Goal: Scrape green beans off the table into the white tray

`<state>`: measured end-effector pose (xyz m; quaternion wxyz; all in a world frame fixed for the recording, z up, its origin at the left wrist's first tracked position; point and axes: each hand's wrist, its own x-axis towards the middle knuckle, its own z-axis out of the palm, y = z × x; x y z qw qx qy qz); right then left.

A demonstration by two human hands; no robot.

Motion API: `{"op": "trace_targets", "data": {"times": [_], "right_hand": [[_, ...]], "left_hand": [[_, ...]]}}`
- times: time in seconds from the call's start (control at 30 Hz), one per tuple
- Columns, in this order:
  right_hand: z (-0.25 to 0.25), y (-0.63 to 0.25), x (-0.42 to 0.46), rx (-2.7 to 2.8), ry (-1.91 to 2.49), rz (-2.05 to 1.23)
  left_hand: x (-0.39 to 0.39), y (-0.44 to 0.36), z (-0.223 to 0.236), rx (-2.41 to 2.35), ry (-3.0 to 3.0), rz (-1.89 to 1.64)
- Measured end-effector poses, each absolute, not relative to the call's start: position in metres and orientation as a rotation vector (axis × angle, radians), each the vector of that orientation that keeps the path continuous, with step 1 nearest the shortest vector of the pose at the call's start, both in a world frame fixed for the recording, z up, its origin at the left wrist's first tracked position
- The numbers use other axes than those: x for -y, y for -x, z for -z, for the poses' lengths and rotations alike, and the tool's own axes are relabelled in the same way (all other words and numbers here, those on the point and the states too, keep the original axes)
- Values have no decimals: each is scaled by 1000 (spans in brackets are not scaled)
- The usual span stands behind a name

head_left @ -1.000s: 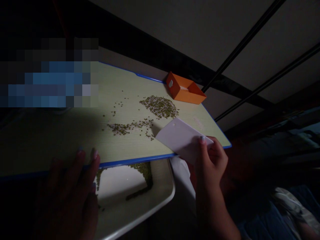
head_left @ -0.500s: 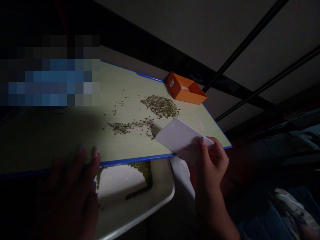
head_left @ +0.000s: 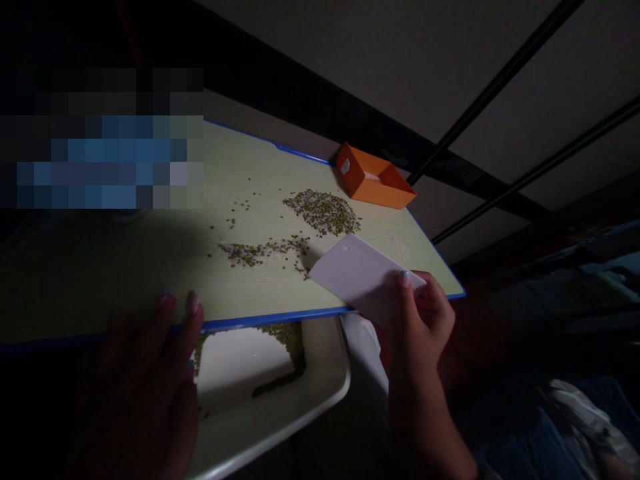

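Observation:
A flat white plastic scraper (head_left: 357, 267) is pinched between the thumb and fingers of my right hand (head_left: 420, 320), near the table's front edge. Its far left corner comes close to small green beans (head_left: 265, 251) strewn in a loose strip. Behind it lies a denser heap of green beans mixed with pale grains (head_left: 325, 212). My left hand (head_left: 150, 373) is in deep shade, fingers spread at the blue-rimmed edge of the pale table (head_left: 240, 287), holding nothing. Below that edge sits a white tray (head_left: 320, 393) with green beans gathered along its far and right sides.
An orange open box (head_left: 380, 180) stands at the back right of the table, by the wall. A pale smear of grains (head_left: 399, 247) lies to its front. The upper left is pixelated, with blue shapes there. Folded cloth (head_left: 580, 413) shows at the lower right.
Almost nothing differs. The whole view has shifted very slightly, while both hands and the scraper keep nearly the same places over the table.

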<state>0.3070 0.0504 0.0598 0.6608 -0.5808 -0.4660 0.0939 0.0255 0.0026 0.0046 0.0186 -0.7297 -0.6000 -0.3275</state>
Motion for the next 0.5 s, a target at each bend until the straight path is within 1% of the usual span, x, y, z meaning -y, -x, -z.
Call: {"op": "trace_targets", "data": {"times": [0.23,0.4,0.5], "right_hand": [[-68,-308,-47,1101,1326,-86],[-72,-306,-45,1132,1289,-109],[-72,-306,-46,1131,1279,-70]], "left_hand": [[-6,-25,-1,1810,2243,1069],[-3,-25,-2,1858,2244,1086],[-2,-26,-3,1881,2257,1081]]}}
